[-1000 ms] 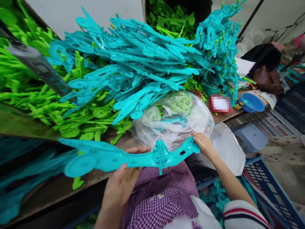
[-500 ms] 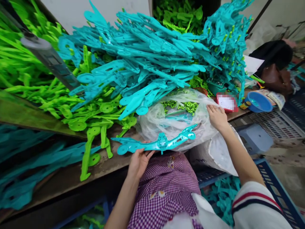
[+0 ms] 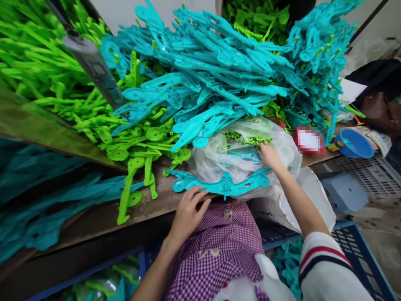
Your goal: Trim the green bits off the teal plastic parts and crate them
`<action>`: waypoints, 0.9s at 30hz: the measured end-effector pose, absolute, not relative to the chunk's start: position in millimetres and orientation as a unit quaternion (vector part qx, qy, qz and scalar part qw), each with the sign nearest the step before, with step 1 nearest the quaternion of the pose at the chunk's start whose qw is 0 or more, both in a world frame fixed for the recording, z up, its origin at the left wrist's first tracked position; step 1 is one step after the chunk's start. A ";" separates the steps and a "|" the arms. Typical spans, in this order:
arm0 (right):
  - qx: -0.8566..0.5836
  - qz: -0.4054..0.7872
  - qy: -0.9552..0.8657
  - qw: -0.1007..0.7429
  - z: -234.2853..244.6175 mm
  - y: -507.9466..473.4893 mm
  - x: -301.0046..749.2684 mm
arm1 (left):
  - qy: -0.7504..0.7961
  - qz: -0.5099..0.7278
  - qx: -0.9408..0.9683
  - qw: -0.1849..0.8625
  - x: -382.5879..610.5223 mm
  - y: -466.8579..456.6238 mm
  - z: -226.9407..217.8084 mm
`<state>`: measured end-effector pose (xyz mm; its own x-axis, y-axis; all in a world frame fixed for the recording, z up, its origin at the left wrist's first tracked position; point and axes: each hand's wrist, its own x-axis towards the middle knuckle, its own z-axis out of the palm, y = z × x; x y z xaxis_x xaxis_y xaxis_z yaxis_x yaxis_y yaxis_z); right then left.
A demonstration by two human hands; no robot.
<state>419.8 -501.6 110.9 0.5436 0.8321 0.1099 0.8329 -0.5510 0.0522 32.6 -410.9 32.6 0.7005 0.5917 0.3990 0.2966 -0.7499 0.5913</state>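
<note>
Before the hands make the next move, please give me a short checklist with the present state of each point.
1. Left hand steadies the teal part at the bench edge: ok, fingertips rest on it.
2. Right hand is inside the plastic bag: ok.
3. Right hand's grip on a small green piece: cannot tell, fingers hidden.
4. Teal part lies flat, not tipping off: ok.
5. Teal pile overhanging the bag is stable: cannot tell.
</note>
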 end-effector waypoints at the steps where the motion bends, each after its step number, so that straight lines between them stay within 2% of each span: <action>1: -0.873 -0.055 -0.485 0.002 110.5 -501.3 424.8 | 0.216 0.305 0.907 0.194 38.2 -409.1 32.8; 3: -0.871 -0.052 -0.488 -0.015 110.2 -500.2 429.7 | 0.179 0.288 0.934 0.113 49.0 -403.1 28.8; 6: -0.877 -0.079 -0.472 -0.049 108.2 -498.7 427.2 | 0.193 0.264 0.943 0.054 51.4 -396.5 16.8; 11: -0.873 -0.118 -0.469 -0.059 100.3 -498.3 420.3 | 0.229 0.290 0.929 0.019 27.8 -406.2 0.3; 15: -0.873 -0.116 -0.473 -0.014 99.8 -496.5 424.5 | 0.237 0.310 0.920 0.025 32.5 -417.3 -1.9; 18: -0.852 -0.136 -0.497 0.088 111.9 -502.5 423.0 | 0.228 0.312 0.922 0.042 52.9 -421.0 -0.9; 22: -0.798 -0.132 -0.475 0.345 132.8 -522.3 381.0 | 0.226 0.342 0.910 0.058 75.4 -421.0 -5.4; 25: -0.725 -0.006 -0.436 0.534 127.7 -525.0 317.1 | 0.217 0.355 0.906 0.077 80.0 -418.9 -12.2; 27: -0.667 0.112 -0.415 0.609 114.9 -513.7 272.6 | 0.209 0.357 0.907 0.081 79.3 -417.3 -15.9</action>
<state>272.6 -513.7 114.9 0.6313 0.6890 0.3559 0.4164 0.0860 -0.9051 79.3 -417.3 -15.9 0.6583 0.4366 0.6132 0.3210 -0.8996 0.2960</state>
